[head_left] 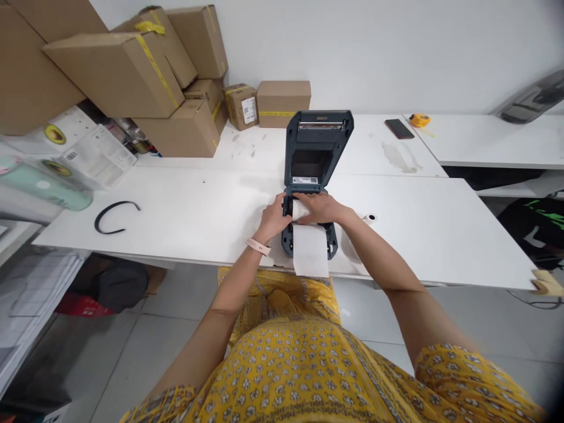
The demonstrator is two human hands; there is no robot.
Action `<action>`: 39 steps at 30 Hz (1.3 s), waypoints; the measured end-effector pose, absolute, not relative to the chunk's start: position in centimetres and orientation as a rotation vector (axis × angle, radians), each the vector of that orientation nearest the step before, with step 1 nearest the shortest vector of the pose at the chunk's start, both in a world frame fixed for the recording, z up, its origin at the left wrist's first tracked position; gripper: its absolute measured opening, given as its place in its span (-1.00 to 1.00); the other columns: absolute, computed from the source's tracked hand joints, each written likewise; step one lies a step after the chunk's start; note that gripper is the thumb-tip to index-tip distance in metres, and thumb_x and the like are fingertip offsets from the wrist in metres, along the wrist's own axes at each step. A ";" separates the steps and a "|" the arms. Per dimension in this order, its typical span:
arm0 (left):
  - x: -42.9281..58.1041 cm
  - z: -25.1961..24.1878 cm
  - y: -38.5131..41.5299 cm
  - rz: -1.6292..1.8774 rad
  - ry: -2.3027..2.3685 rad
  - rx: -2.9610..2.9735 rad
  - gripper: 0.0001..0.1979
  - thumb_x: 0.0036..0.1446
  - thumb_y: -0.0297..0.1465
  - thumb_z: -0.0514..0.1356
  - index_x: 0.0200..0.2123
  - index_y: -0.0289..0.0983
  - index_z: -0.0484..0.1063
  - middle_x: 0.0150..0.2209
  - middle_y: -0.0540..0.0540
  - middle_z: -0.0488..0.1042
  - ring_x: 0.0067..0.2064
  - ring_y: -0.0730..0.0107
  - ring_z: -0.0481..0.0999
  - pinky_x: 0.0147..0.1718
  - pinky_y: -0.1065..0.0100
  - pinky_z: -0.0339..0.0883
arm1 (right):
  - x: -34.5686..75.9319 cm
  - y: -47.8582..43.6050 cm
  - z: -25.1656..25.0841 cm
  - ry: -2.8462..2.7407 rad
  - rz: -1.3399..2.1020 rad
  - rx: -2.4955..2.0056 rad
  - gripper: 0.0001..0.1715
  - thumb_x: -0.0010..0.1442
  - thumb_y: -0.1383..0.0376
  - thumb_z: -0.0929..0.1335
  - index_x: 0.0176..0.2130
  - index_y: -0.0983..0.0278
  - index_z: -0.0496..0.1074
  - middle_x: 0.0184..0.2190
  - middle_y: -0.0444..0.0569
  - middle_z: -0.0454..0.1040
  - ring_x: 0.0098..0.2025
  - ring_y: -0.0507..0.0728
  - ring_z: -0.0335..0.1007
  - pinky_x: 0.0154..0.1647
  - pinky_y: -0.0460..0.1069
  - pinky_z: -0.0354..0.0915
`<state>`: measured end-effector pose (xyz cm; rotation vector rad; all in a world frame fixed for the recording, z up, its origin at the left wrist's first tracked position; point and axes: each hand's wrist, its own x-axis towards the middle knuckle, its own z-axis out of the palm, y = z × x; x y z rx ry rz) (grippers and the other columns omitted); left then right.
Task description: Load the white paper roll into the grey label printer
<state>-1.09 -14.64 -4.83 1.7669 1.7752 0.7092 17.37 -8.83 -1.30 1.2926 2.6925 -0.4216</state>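
Left grip [274, 218], thumb and fingers parted, touches the left side of the open printer [337, 144]; right grip [321, 208], fingers spread, spans the white paper roll [300, 209] inside; whether either is clamped I cannot tell; a paper strip [311, 251] extends just nearside of both grips

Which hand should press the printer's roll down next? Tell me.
Probably the right hand: it spreads over the roll; the left hand is at the left edge of the printer.
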 end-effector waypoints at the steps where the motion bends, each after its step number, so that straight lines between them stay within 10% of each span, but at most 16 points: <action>1: -1.2 -4.9 -14.5 0.706 1.757 1.784 -0.17 0.03 -0.50 0.23 0.40 -0.17 0.16 0.00 -0.23 0.65 -0.01 -0.14 0.65 0.04 -0.04 0.46 | 17.2 -8.7 -1.3 2.672 -0.416 1.307 0.15 0.17 -0.07 0.46 0.49 0.32 0.04 0.31 0.38 0.41 0.31 0.56 0.38 0.32 0.35 0.22; 14: -0.9 -5.0 -14.7 0.686 1.801 1.755 0.00 0.01 -0.49 0.24 0.51 -0.19 -0.05 0.08 -0.26 0.63 0.10 -0.25 0.60 0.12 -0.11 0.39 | 24.5 -7.2 3.7 2.990 -1.327 0.800 0.11 -0.13 -0.01 0.60 0.34 0.12 0.32 0.33 0.00 0.44 0.31 0.35 0.40 0.34 0.17 0.35; 29: -1.0 -6.2 -14.4 0.806 1.779 1.733 -0.05 -0.02 -0.47 0.27 0.46 -0.11 0.11 -0.01 -0.20 0.66 -0.03 -0.19 0.63 0.11 -0.13 0.40 | 32.1 -4.0 -2.6 2.602 -1.641 1.886 -0.14 -0.28 0.17 0.60 0.04 0.21 0.44 -0.04 0.00 0.59 -0.01 0.29 0.50 0.04 0.17 0.48; 39: -1.3 -6.3 -14.5 0.838 1.733 1.743 -0.15 -0.01 -0.46 0.26 0.40 -0.10 0.22 -0.01 -0.17 0.67 -0.05 -0.12 0.65 0.10 -0.09 0.43 | 35.1 -5.8 -6.1 2.521 -1.929 2.113 0.03 -0.03 -0.01 0.58 0.33 0.14 0.29 0.36 0.17 0.39 0.37 0.34 0.35 0.43 0.25 0.23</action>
